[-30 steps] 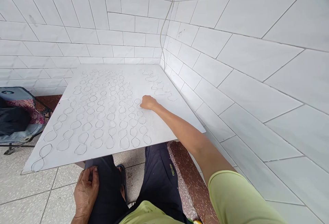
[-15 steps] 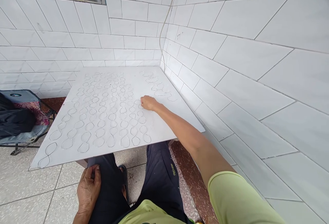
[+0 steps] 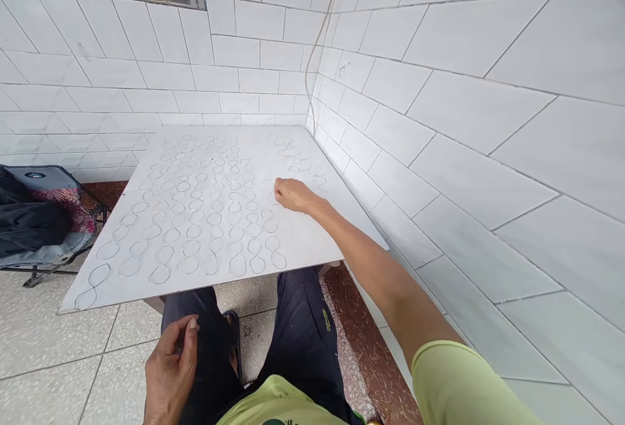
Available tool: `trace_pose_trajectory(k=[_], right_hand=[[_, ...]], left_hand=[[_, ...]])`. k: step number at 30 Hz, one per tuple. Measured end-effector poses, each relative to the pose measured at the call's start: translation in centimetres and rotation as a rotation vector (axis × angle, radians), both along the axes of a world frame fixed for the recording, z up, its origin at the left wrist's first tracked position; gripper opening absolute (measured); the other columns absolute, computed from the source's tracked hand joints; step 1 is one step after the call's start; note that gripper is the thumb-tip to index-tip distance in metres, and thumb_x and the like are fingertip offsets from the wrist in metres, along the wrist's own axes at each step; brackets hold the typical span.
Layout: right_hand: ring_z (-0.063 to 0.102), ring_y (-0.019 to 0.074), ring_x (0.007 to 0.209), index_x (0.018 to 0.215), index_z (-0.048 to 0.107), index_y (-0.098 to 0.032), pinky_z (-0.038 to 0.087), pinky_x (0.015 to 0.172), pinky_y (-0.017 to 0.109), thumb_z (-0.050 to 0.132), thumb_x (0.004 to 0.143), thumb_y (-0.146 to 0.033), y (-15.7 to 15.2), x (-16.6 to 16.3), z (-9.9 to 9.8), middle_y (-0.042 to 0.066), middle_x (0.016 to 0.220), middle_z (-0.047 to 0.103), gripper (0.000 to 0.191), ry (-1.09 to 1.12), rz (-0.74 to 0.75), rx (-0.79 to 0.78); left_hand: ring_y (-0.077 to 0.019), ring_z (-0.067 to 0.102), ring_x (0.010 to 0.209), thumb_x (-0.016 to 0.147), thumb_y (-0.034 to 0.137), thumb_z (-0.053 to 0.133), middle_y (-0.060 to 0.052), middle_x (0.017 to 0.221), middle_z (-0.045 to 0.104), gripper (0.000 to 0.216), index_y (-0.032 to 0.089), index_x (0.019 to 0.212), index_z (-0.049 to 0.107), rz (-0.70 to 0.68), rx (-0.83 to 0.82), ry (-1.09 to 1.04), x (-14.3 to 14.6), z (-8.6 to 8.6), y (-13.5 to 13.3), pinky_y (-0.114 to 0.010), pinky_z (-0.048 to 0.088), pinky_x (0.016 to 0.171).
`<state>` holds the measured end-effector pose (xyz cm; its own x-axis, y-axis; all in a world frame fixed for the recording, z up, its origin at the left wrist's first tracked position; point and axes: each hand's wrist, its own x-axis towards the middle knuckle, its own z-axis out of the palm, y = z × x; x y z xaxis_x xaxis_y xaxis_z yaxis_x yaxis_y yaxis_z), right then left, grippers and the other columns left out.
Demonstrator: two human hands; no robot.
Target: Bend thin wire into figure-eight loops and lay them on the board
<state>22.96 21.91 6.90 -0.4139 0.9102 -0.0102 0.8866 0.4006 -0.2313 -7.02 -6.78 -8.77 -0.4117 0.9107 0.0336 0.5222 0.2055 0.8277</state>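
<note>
Figure-eight wire loops (image 3: pixel 236 265) lie in rows across a white board (image 3: pixel 303 243). My right hand (image 3: pixel 294 194) is over the board's middle right, its fingers closed on a thin wire figure-eight (image 3: pixel 267 185). One loop of that wire shows just left of the fist; the rest is hidden by the hand. Above my left thigh, in front of the board's near edge, is my left hand (image 3: pixel 172 363). Its thumb and forefinger come together in a pinch, and I cannot make out anything between them.
Bent wire pieces (image 3: pixel 300 168) lie near the board's right side. White tiled walls (image 3: pixel 469 119) meet behind and to the right, with a cable (image 3: pixel 308 67) down the corner. A folding chair (image 3: pixel 81 217) holding dark cloth stands at left.
My right hand has moved slightly away from me and to the right, with the wire loop beside it. My left hand has turned a little and its thumb and forefinger extend further.
</note>
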Motion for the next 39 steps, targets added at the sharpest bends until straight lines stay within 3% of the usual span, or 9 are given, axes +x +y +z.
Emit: trace_pose_trajectory(k=[5, 7, 9, 13, 18, 24, 32, 35, 39], right_hand=[[0.052, 0.016, 0.067, 0.088, 0.046, -0.021, 0.033, 0.062, 0.029, 0.047, 0.093, -0.012, -7.1, -1.6, -0.3, 0.004, 0.087, 0.064, 0.01, 0.177, 0.202, 0.13], [0.052, 0.0156, 0.068, 0.091, 0.047, -0.021, 0.032, 0.062, 0.028, 0.047, 0.094, -0.014, -9.8, -2.8, -1.0, 0.003, 0.088, 0.064, 0.008, 0.244, 0.304, 0.184], [0.051, 0.0156, 0.069, 0.093, 0.048, -0.021, 0.031, 0.061, 0.028, 0.047, 0.096, -0.016, -12.0, -3.9, -1.7, 0.003, 0.087, 0.063, 0.006, 0.291, 0.379, 0.223], [0.049, 0.0151, 0.065, 0.1, 0.049, -0.02, 0.029, 0.059, 0.028, 0.043, 0.102, -0.021, -14.1, -5.1, -3.2, 0.002, 0.082, 0.062, 0.006, 0.374, 0.384, 0.255], [0.054, 0.0152, 0.064, 0.104, 0.052, -0.021, 0.037, 0.063, 0.028, 0.043, 0.099, -0.02, -14.9, -6.3, -5.6, 0.0, 0.077, 0.062, 0.01, 0.617, 0.161, 0.227], [0.055, 0.0128, 0.052, 0.099, 0.053, -0.024, 0.044, 0.059, 0.027, 0.049, 0.095, -0.024, -16.9, -8.3, -7.6, -0.007, 0.063, 0.059, 0.006, 1.015, -0.106, -0.006], [0.061, 0.0139, 0.049, 0.093, 0.053, -0.022, 0.041, 0.042, 0.024, 0.062, 0.086, -0.028, -17.4, -9.1, -7.1, -0.002, 0.067, 0.069, 0.012, 1.614, -0.3, -0.564], [0.062, 0.0143, 0.05, 0.09, 0.055, -0.021, 0.041, 0.041, 0.024, 0.067, 0.083, -0.03, -17.4, -9.1, -7.2, 0.0, 0.067, 0.07, 0.016, 1.689, -0.323, -0.647], [0.064, 0.0153, 0.053, 0.09, 0.056, -0.021, 0.045, 0.044, 0.025, 0.069, 0.086, -0.034, -17.9, -9.1, -7.1, 0.002, 0.07, 0.072, 0.019, 1.719, -0.276, -0.637]], left_hand=[[-0.0188, 0.065, 0.073, 0.096, 0.053, 0.062, -0.006, 0.101, 0.074, 0.036, 0.025, 0.117, 0.068, -0.172, 0.102, -0.293, 5.5, 8.5, 2.2, -0.031, 0.052, 0.07], [-0.0154, 0.059, 0.063, 0.097, 0.055, 0.062, -0.004, 0.088, 0.071, 0.038, 0.023, 0.115, 0.069, -0.225, 0.128, -0.406, 6.9, 10.8, 4.4, -0.029, 0.05, 0.063], [-0.012, 0.055, 0.057, 0.096, 0.053, 0.063, -0.004, 0.092, 0.071, 0.037, 0.02, 0.112, 0.07, -0.305, 0.126, -0.529, 7.7, 11.9, 6.2, -0.029, 0.05, 0.061], [-0.0093, 0.051, 0.055, 0.091, 0.044, 0.073, -0.005, 0.093, 0.07, 0.028, 0.017, 0.097, 0.073, -0.307, 0.161, -0.706, 8.1, 11.7, 7.5, -0.026, 0.047, 0.054], [-0.0117, 0.056, 0.069, 0.085, 0.033, 0.08, -0.003, 0.084, 0.064, 0.018, 0.016, 0.088, 0.075, -0.267, 0.156, -0.913, 7.5, 10.6, 6.8, -0.024, 0.048, 0.06], [-0.0151, 0.061, 0.081, 0.09, 0.034, 0.075, -0.005, 0.096, 0.063, 0.018, 0.018, 0.084, 0.071, -0.357, 0.056, -1.154, 6.6, 10.3, 6.1, -0.025, 0.051, 0.062], [-0.018, 0.068, 0.085, 0.093, 0.031, 0.072, -0.006, 0.104, 0.065, 0.013, 0.018, 0.089, 0.073, -0.455, 0.133, -1.077, 6.0, 9.7, 5.5, -0.031, 0.059, 0.07], [-0.0179, 0.068, 0.083, 0.094, 0.029, 0.071, -0.006, 0.1, 0.066, 0.012, 0.018, 0.09, 0.074, -0.477, 0.171, -1.044, 5.8, 9.7, 5.6, -0.032, 0.059, 0.071], [-0.0183, 0.069, 0.08, 0.094, 0.03, 0.071, -0.006, 0.097, 0.068, 0.014, 0.018, 0.089, 0.073, -0.525, 0.149, -1.05, 5.3, 9.8, 5.8, -0.033, 0.058, 0.073]])
